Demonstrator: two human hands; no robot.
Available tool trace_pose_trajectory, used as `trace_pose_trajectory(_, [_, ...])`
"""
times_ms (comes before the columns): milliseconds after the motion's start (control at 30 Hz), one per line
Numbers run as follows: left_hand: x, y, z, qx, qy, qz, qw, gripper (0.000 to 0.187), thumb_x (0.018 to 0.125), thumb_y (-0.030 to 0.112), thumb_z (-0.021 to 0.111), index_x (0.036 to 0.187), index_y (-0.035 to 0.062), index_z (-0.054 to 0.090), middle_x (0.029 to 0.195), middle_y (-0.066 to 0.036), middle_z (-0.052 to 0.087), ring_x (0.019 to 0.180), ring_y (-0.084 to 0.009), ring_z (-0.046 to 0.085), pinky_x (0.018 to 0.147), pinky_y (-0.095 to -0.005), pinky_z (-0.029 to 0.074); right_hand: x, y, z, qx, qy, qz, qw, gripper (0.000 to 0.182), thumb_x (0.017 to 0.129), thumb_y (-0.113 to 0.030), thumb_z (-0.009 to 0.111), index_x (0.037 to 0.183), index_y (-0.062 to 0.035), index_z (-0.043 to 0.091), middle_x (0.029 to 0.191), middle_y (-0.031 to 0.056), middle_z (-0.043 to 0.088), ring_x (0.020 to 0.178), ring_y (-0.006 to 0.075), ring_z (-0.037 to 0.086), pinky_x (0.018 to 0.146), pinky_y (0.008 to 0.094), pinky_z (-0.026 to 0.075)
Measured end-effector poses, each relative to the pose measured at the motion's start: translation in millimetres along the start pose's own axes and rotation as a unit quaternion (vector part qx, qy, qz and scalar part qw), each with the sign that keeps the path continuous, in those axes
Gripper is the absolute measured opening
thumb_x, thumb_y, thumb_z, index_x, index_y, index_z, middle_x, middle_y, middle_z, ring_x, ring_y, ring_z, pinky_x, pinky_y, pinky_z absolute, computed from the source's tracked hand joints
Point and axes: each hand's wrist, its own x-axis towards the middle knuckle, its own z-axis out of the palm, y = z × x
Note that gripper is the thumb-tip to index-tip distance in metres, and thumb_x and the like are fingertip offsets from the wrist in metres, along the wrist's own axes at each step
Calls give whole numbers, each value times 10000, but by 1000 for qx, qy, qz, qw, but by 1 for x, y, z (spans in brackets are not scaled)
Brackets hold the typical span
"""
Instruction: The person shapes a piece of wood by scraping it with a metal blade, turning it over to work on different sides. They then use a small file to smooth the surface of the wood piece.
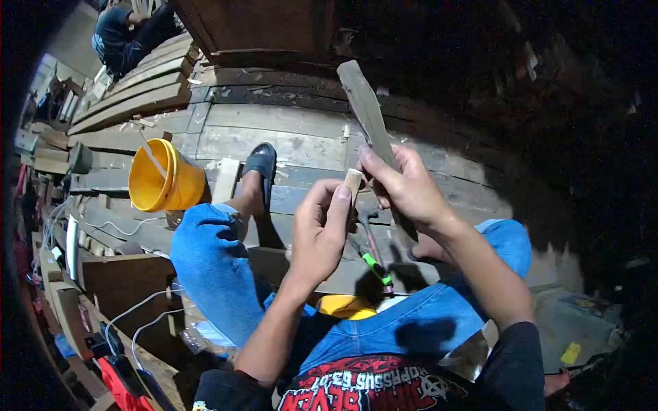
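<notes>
My left hand (321,229) pinches a small pale wooden piece (352,183) between thumb and fingers, held up in front of me. My right hand (404,186) grips a long grey flat tool (367,109) like a blade or file, which points up and away, with its lower part next to the wooden piece. I sit with knees in blue jeans (212,264) raised, one foot in a dark sandal (260,164) on the plank floor.
A yellow bucket (164,179) lies tipped on the planks (288,140) to the left. A hammer (370,229) and a green-handled tool (373,264) lie between my legs. Wood blocks, cables and boards crowd the left side. Another person (123,34) crouches at the far top left.
</notes>
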Motion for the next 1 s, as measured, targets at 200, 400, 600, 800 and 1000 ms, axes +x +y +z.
trace_pose_trajectory(200, [-3, -3, 1, -58, -19, -22, 998, 217, 1075, 222, 579, 1017, 25, 650, 790, 24, 580, 695, -41, 494, 620, -226, 423, 0, 1, -5, -38, 8, -1, 999, 324, 1013, -391, 663, 1020, -67, 664, 798, -11, 670, 602, 34, 525, 508, 222, 437])
trace_pose_trajectory(400, [-2, -13, -9, -21, 0, 20, 1000, 257, 1070, 232, 603, 960, 1, 627, 816, 27, 578, 782, -44, 506, 687, -246, 444, 1, 8, 0, -51, 21, 18, 998, 276, 1005, -355, 676, 1047, -83, 674, 800, -12, 668, 595, 32, 530, 499, 205, 427])
trace_pose_trajectory(600, [-3, 2, -1, 36, 37, 65, 997, 168, 1057, 161, 607, 1061, 0, 653, 873, 11, 638, 797, -53, 560, 709, -226, 466, -8, -1, -3, -67, 19, 9, 998, 290, 1002, -338, 687, 1025, -50, 671, 808, -15, 661, 644, 38, 532, 554, 241, 448])
trace_pose_trajectory(800, [-1, -3, -1, -27, 63, 73, 995, 236, 1076, 206, 586, 1116, -9, 675, 956, -49, 703, 836, -78, 617, 746, -225, 497, -6, -4, -6, -72, 11, -44, 996, 288, 1004, -290, 678, 1000, -3, 691, 852, 18, 690, 787, 81, 610, 721, 289, 508])
trace_pose_trajectory(1000, [-2, 5, -4, -57, 38, 73, 995, 336, 1118, 265, 478, 1139, -4, 679, 901, -21, 652, 819, -73, 576, 754, -234, 479, -14, 3, 2, -81, -4, -64, 995, 262, 964, -250, 739, 1041, -6, 684, 840, -5, 662, 760, 53, 581, 669, 250, 485])
